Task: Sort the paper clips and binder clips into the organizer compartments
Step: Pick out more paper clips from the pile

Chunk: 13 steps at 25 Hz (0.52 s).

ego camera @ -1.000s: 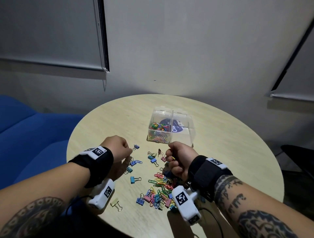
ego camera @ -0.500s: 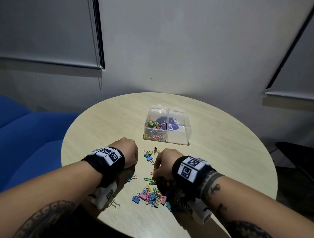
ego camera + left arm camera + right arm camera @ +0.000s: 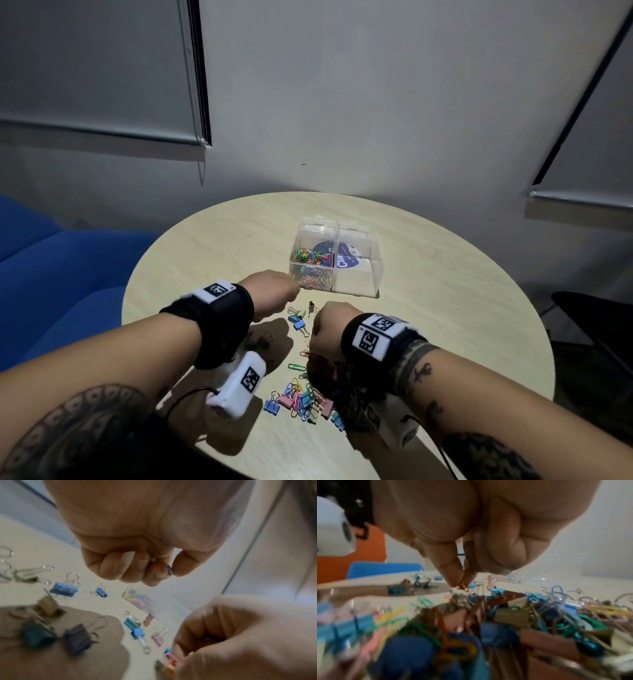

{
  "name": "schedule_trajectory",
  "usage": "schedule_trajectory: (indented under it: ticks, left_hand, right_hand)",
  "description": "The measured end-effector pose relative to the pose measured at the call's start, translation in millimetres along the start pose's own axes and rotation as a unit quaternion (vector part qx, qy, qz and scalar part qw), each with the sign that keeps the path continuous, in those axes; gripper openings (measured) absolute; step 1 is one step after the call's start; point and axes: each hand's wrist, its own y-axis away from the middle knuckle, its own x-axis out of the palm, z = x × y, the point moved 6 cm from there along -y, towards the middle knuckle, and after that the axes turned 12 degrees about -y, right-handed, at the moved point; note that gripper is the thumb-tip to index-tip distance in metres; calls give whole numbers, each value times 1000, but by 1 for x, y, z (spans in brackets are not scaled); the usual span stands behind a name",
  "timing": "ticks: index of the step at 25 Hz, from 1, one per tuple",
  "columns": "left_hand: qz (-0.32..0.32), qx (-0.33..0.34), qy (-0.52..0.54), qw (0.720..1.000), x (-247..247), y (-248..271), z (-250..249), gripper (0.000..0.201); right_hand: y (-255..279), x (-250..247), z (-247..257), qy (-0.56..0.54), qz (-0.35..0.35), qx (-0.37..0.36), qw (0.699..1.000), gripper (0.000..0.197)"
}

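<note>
Nearest, at 6 o'clock on the worktop (image 3: 445, 274), lies the mixed pile (image 3: 305, 401) of clips, partly hidden under the right wrist. The right hand (image 3: 330, 330) hovers over it, thumb and forefinger pinching an orange paper clip (image 3: 463, 586), likely just picked for sorting. At 11 o'clock the left hand (image 3: 274, 291), fingers curled, pinches a blue clip (image 3: 170, 570), mostly concealed. Farther, at 12 o'clock, the clear organizer (image 3: 356, 291) holds paper clips in its left compartment; its rear compartments are hard to read.
</note>
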Motion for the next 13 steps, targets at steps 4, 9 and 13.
schedule_trajectory:
  ticks: [4, 9, 13]
  left_hand:
    - [57, -75, 269, 959, 6, 11, 1, 13]
    - [92, -95, 382, 915, 29, 7, -11, 14]
    - [125, -117, 395, 902, 47, -3, -24, 23]
  right_hand:
    - [10, -19, -9, -278, 14, 62, 958, 20]
    - [23, -21, -18, -583, 51, 108, 804, 24]
    - [17, -41, -11, -489, -16, 21, 872, 27]
